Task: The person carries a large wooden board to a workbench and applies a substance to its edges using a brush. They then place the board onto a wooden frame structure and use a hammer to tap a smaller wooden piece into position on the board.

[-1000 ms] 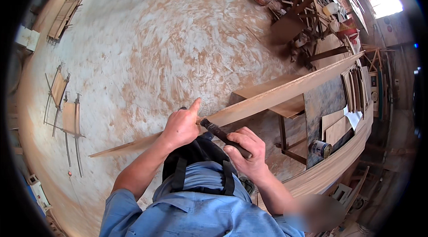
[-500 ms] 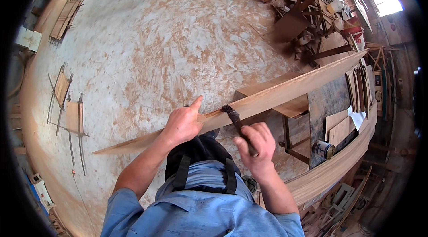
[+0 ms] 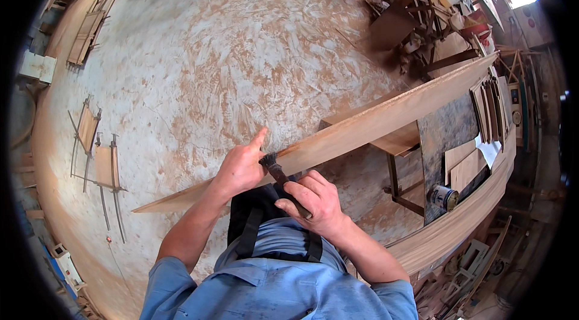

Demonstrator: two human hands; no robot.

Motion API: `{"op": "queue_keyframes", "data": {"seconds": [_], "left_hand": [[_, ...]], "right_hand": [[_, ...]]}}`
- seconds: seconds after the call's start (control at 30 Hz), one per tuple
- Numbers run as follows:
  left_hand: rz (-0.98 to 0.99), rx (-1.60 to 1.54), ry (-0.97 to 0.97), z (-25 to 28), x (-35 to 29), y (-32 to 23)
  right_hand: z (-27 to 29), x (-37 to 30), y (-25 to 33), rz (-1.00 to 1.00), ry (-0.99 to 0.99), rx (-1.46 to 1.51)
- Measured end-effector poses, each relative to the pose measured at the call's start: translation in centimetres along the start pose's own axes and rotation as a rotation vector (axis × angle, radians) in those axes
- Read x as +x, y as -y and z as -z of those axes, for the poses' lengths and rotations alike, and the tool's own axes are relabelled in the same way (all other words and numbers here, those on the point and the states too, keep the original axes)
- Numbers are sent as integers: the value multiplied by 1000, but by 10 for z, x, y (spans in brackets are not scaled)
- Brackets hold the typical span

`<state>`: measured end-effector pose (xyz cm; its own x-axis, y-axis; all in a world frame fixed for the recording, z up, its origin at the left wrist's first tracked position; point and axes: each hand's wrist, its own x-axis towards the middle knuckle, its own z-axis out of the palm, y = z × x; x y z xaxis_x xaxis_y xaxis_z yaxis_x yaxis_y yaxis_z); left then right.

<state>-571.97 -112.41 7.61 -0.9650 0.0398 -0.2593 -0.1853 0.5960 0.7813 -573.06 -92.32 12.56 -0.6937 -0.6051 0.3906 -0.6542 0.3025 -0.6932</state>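
A woodworking workshop: clamped panels [image 3: 105, 166], wooden boards [image 3: 463, 169], floor [image 3: 241, 49] strewn with probably sawdust.

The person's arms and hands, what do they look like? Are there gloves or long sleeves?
No gloves! The left hand and right hand are bare, so each grip is just ordinary fingers and a thumb. The left sleeve and right sleeve are blue and short, leaving the forearms uncovered. I can't see a watch or bracelet.

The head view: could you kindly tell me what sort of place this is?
Probably a woodworking shop: a long board in the left hand, a brush in the right hand, and clamped wooden panels on the floor.
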Motion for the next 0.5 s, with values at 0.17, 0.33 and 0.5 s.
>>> {"op": "queue_keyframes", "data": {"seconds": [0.17, 0.33, 0.5], "left_hand": [[25, 11, 24, 8, -1, -4], [-54, -5, -19, 7, 9, 7], [26, -42, 23, 23, 36, -3]], "right_hand": [[27, 8, -16, -90, -122, -27], [81, 0, -16, -139, -343, 14], [109, -69, -60, -584, -930, 226]]}}
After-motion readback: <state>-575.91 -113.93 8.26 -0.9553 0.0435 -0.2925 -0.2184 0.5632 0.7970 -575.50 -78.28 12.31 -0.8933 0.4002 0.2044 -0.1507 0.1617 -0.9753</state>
